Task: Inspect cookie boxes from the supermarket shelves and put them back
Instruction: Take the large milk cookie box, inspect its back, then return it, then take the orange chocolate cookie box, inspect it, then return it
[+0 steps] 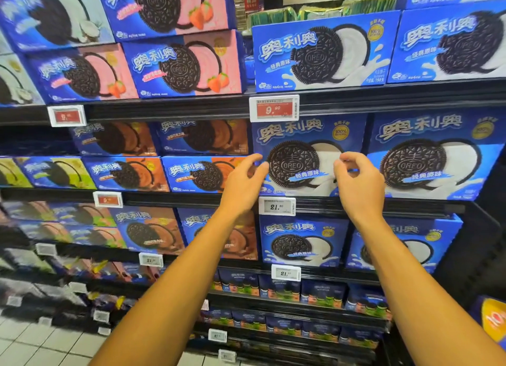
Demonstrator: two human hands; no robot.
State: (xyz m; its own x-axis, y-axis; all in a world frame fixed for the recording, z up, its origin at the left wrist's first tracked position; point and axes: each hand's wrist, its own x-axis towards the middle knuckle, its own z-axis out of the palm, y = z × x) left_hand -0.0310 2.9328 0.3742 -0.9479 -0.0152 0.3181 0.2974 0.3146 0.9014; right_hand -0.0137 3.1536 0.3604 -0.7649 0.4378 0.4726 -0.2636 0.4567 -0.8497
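Note:
A large blue cookie box (301, 135) with a black-and-white cookie picture stands on the second shelf, above the 21.80 price tag (277, 206). My left hand (243, 184) is raised in front of its left edge, fingers loosely spread, holding nothing. My right hand (358, 182) hovers in front of the box's right half with fingers loosely curled and nothing in them. I cannot tell whether either hand touches the box. A matching blue box (427, 157) stands to its right.
Shelves full of cookie boxes fill the view: pink strawberry boxes (186, 67) upper left, brown chocolate ones (126, 174) at mid left, more blue boxes (320, 53) above and below. Price tags line the shelf edges (169, 111). Tiled floor (41, 346) shows at lower left.

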